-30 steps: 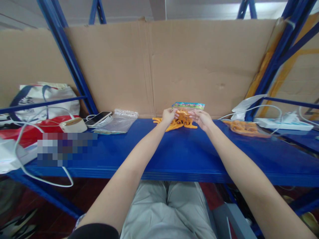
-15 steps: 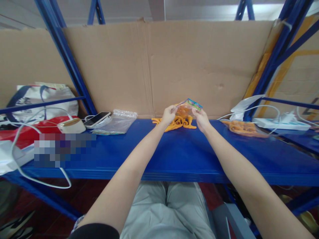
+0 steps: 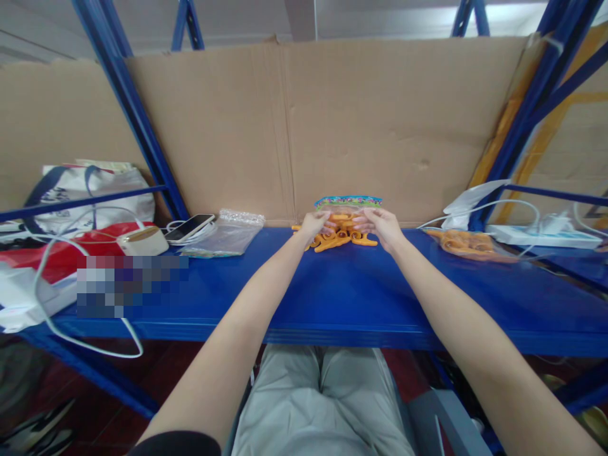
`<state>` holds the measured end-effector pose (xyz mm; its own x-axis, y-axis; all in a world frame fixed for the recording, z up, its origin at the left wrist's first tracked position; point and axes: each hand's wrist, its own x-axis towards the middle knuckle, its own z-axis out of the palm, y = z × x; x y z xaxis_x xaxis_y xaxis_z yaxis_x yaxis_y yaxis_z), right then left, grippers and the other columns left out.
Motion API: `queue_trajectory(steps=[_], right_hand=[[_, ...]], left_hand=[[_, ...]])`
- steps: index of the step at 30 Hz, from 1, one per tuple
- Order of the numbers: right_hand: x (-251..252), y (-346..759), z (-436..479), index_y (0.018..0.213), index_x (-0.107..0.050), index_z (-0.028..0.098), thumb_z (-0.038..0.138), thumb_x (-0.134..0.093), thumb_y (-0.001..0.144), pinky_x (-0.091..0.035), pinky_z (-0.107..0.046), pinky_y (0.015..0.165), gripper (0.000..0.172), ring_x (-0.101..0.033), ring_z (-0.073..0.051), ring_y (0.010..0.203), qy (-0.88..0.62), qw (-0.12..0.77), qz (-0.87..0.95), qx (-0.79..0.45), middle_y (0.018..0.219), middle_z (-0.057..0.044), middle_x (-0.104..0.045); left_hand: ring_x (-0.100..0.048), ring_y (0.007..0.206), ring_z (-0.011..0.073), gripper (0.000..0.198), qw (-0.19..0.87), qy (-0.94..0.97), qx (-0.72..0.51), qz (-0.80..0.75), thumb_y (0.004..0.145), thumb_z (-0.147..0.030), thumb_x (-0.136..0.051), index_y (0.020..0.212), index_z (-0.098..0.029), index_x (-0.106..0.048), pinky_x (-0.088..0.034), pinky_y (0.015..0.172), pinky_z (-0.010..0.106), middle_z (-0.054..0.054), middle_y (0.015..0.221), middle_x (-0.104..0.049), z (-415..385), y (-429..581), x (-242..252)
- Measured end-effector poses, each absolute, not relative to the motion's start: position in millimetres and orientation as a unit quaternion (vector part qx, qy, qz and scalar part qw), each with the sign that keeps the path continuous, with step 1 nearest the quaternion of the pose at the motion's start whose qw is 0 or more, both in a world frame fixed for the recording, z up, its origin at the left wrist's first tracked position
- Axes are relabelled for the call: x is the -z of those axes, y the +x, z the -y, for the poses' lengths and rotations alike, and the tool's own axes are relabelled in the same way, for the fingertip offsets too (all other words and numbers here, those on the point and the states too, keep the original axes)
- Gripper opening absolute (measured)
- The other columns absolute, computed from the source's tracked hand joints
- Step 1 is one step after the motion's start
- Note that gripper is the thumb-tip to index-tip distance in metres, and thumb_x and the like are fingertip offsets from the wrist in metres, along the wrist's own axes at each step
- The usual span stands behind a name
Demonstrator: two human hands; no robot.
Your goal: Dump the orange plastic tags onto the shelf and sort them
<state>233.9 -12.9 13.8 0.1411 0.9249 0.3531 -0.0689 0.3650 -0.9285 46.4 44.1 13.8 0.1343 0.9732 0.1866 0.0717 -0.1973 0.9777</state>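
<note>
A small clear bag with a colourful printed top strip stands at the back of the blue shelf, against the cardboard wall. My left hand pinches its left side and my right hand pinches its right side, both closed on the bag. Orange plastic clips lie loose on the shelf under and between my hands, and some show through the bag.
A clear zip bag, a phone and white cables lie to the left, beside a red and white tote bag. A packet of orange clips and a white power strip lie to the right. Blue rack posts stand on both sides.
The bag was lifted and tilted half a second ago. Now it is lowered again and stands upright with its top strip level, both hands still on it.
</note>
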Motion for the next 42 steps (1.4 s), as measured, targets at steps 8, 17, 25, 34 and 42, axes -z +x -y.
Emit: queue_trajectory(steps=[8, 17, 25, 34, 42], right_hand=[[-8, 239, -5, 0.089, -0.071, 0.022, 0.049, -0.073, 0.083, -0.052, -0.042, 0.102, 0.028, -0.072, -0.023, 0.104, -0.340, 0.697, 0.589, -0.228, 0.101, -0.007, -0.079], [-4, 241, -14, 0.102, -0.074, 0.024, 0.054, -0.072, 0.081, -0.049, -0.047, 0.107, 0.037, -0.068, -0.026, 0.112, -0.342, 0.660, 0.639, -0.200, 0.117, -0.008, -0.075], [0, 240, -11, 0.123, -0.065, 0.026, 0.054, -0.076, 0.076, -0.054, -0.050, 0.098, 0.055, -0.071, -0.027, 0.106, -0.330, 0.650, 0.643, -0.233, 0.120, -0.010, -0.073], [-18, 237, 1, 0.109, -0.073, 0.028, 0.058, -0.064, 0.086, -0.040, -0.048, 0.114, 0.039, -0.062, -0.026, 0.124, -0.268, 0.700, 0.653, -0.108, 0.121, -0.005, -0.073], [-30, 231, 16, 0.120, -0.072, 0.029, 0.053, -0.052, 0.091, -0.039, -0.047, 0.114, 0.043, -0.050, -0.029, 0.137, -0.309, 0.694, 0.639, -0.122, 0.132, -0.003, -0.068]], left_hand=[[-0.073, 0.101, 0.0208, 0.023, 0.432, 0.603, -0.549, -0.384, 0.094, -0.028, -0.065, 0.111, -0.015, -0.074, -0.057, 0.080, 0.027, 0.012, 0.102, -0.079, -39, 49, -26], [-0.072, 0.107, 0.0228, 0.026, 0.457, 0.608, -0.549, -0.346, 0.096, -0.028, -0.062, 0.118, -0.020, -0.073, -0.058, 0.079, 0.028, 0.009, 0.120, -0.075, -36, 42, -34], [-0.071, 0.110, 0.0235, 0.030, 0.464, 0.589, -0.585, -0.309, 0.092, -0.041, -0.067, 0.111, -0.017, -0.067, -0.056, 0.088, 0.033, 0.012, 0.108, -0.078, -42, 33, -45], [-0.062, 0.127, 0.0269, 0.035, 0.427, 0.628, -0.600, -0.254, 0.097, -0.047, -0.058, 0.118, -0.020, -0.065, -0.045, 0.105, 0.048, 0.010, 0.121, -0.074, -31, 32, -66], [-0.057, 0.132, 0.0290, 0.034, 0.378, 0.631, -0.644, -0.212, 0.097, -0.048, -0.057, 0.110, -0.019, -0.071, -0.045, 0.105, 0.043, 0.008, 0.119, -0.074, -4, 29, -85]])
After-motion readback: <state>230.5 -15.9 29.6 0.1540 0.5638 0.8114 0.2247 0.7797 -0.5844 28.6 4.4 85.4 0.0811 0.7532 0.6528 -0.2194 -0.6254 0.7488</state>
